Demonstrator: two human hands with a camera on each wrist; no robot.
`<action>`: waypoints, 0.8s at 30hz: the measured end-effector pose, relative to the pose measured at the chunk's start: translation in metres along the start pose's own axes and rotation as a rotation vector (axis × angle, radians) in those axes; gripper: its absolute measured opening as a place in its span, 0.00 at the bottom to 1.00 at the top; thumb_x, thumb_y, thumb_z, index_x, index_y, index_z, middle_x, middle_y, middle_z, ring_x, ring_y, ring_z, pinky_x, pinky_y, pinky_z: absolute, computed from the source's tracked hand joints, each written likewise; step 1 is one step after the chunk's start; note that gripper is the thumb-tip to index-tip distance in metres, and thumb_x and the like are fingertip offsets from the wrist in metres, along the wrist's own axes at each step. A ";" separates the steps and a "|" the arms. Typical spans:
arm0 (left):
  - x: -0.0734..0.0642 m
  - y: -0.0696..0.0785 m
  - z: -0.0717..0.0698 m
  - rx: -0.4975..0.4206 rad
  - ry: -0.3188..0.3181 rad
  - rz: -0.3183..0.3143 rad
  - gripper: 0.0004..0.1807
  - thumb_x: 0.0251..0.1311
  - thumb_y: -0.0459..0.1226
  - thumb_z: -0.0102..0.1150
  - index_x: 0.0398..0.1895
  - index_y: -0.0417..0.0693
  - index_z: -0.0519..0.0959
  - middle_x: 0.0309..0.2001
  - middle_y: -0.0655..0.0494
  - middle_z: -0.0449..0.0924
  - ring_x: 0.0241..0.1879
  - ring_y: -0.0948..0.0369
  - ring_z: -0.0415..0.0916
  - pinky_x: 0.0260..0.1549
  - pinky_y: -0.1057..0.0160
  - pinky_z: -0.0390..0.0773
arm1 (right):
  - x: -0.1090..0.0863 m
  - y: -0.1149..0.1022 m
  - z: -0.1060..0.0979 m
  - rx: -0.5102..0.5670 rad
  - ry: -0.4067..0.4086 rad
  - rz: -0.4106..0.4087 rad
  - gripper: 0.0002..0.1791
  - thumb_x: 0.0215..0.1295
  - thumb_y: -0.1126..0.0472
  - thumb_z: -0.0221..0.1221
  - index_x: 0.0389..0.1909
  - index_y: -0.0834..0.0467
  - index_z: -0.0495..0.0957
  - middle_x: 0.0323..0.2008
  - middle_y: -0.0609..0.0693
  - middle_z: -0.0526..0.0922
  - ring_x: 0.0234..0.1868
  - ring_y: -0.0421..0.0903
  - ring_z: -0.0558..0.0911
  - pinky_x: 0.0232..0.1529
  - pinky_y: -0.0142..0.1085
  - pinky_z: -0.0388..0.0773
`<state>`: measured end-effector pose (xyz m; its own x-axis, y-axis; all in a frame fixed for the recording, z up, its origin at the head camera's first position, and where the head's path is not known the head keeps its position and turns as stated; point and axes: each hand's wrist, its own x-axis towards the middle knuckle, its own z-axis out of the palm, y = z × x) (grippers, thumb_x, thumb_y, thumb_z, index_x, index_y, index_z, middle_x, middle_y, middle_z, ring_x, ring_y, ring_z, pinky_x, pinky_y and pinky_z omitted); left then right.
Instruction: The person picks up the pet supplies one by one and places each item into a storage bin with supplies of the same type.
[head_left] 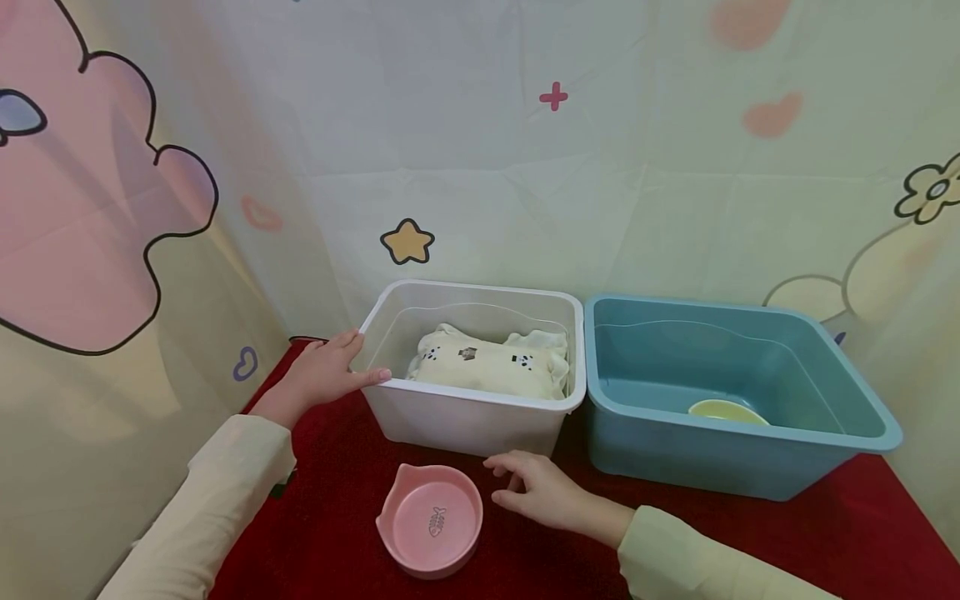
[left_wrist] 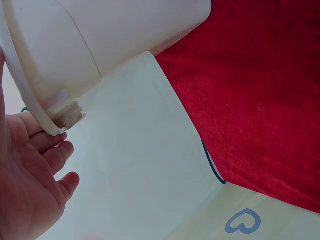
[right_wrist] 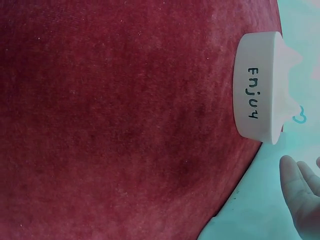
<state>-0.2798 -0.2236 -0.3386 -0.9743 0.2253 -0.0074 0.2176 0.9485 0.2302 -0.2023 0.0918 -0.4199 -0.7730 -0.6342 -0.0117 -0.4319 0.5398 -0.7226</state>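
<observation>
My left hand (head_left: pixel 324 372) rests at the near left corner of a white plastic bin (head_left: pixel 472 417), its thumb lying along the front rim. In the left wrist view, the fingers (left_wrist: pixel 56 157) touch the outside of the rim. Inside that bin lies a cream pillow (head_left: pixel 480 364) with small animal prints and ruffled ends. My right hand (head_left: pixel 551 496) is above the cloth, just right of a pink cat-eared pet bowl (head_left: pixel 442 533), apart from it with fingers slightly bent and nothing held. The bowl's side reads "Enjoy" in the right wrist view.
Right of the white bin stands a blue plastic bin (head_left: pixel 712 454), with a pale yellow dish (head_left: pixel 727 410) partly visible inside. Both bins stand on a red cloth (head_left: pixel 330 500), against a printed pale curtain (head_left: pixel 480 200).
</observation>
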 end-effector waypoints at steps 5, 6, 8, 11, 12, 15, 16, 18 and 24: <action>0.000 -0.001 0.000 -0.001 -0.005 -0.005 0.50 0.47 0.67 0.45 0.66 0.42 0.52 0.66 0.41 0.51 0.63 0.44 0.52 0.57 0.38 0.52 | 0.001 0.001 0.002 0.014 -0.006 0.018 0.21 0.56 0.61 0.57 0.52 0.60 0.71 0.43 0.57 0.77 0.29 0.38 0.73 0.30 0.27 0.72; 0.000 -0.001 0.000 0.000 -0.006 -0.005 0.50 0.47 0.67 0.45 0.66 0.42 0.52 0.66 0.41 0.51 0.63 0.44 0.52 0.57 0.38 0.52 | 0.001 0.002 0.003 0.013 -0.007 0.019 0.21 0.56 0.61 0.57 0.52 0.60 0.71 0.43 0.57 0.77 0.29 0.38 0.73 0.30 0.26 0.72; 0.000 -0.001 0.000 0.001 -0.004 -0.004 0.50 0.47 0.67 0.45 0.66 0.42 0.52 0.66 0.40 0.51 0.63 0.44 0.52 0.58 0.38 0.52 | 0.002 0.004 0.005 0.013 -0.010 0.019 0.21 0.56 0.61 0.57 0.51 0.60 0.71 0.43 0.57 0.77 0.29 0.38 0.73 0.30 0.26 0.72; 0.001 -0.001 0.000 0.003 0.001 0.000 0.51 0.47 0.67 0.45 0.66 0.42 0.52 0.66 0.40 0.51 0.63 0.44 0.52 0.58 0.38 0.51 | 0.003 0.006 0.007 0.017 -0.014 0.019 0.21 0.56 0.61 0.58 0.51 0.60 0.71 0.42 0.57 0.77 0.29 0.38 0.73 0.30 0.26 0.72; 0.001 -0.001 0.001 0.002 0.002 0.000 0.51 0.47 0.67 0.45 0.66 0.42 0.52 0.66 0.40 0.51 0.63 0.44 0.52 0.58 0.38 0.51 | 0.003 0.006 0.008 0.019 -0.014 0.020 0.21 0.56 0.60 0.58 0.51 0.60 0.71 0.42 0.57 0.77 0.29 0.38 0.73 0.30 0.26 0.72; 0.001 -0.001 0.001 0.003 0.004 0.003 0.51 0.47 0.68 0.44 0.66 0.42 0.52 0.66 0.40 0.51 0.63 0.44 0.52 0.57 0.38 0.51 | 0.004 0.006 0.011 0.027 -0.014 0.025 0.21 0.55 0.60 0.58 0.51 0.61 0.71 0.42 0.57 0.77 0.28 0.38 0.73 0.29 0.26 0.72; 0.001 -0.001 0.001 0.002 0.003 0.003 0.51 0.47 0.68 0.44 0.66 0.42 0.52 0.66 0.40 0.51 0.63 0.44 0.52 0.57 0.38 0.51 | 0.004 0.006 0.011 0.030 -0.014 0.030 0.21 0.55 0.60 0.58 0.51 0.61 0.71 0.42 0.57 0.77 0.28 0.38 0.73 0.29 0.26 0.72; 0.002 -0.001 0.001 0.005 0.002 0.003 0.51 0.47 0.68 0.44 0.66 0.42 0.52 0.66 0.41 0.51 0.63 0.44 0.52 0.58 0.38 0.52 | 0.004 0.007 0.013 0.032 -0.013 0.030 0.22 0.55 0.60 0.58 0.51 0.62 0.71 0.42 0.57 0.77 0.28 0.38 0.73 0.29 0.26 0.72; 0.001 -0.001 0.001 0.016 0.002 0.004 0.51 0.48 0.67 0.44 0.66 0.40 0.52 0.66 0.40 0.51 0.64 0.45 0.52 0.59 0.40 0.51 | 0.004 0.009 0.017 0.025 0.006 0.000 0.22 0.55 0.62 0.58 0.51 0.65 0.71 0.41 0.59 0.77 0.28 0.40 0.74 0.28 0.27 0.72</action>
<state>-0.2809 -0.2244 -0.3395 -0.9736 0.2284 -0.0044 0.2222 0.9511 0.2146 -0.2019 0.0846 -0.4380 -0.7757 -0.6310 -0.0074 -0.4202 0.5253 -0.7399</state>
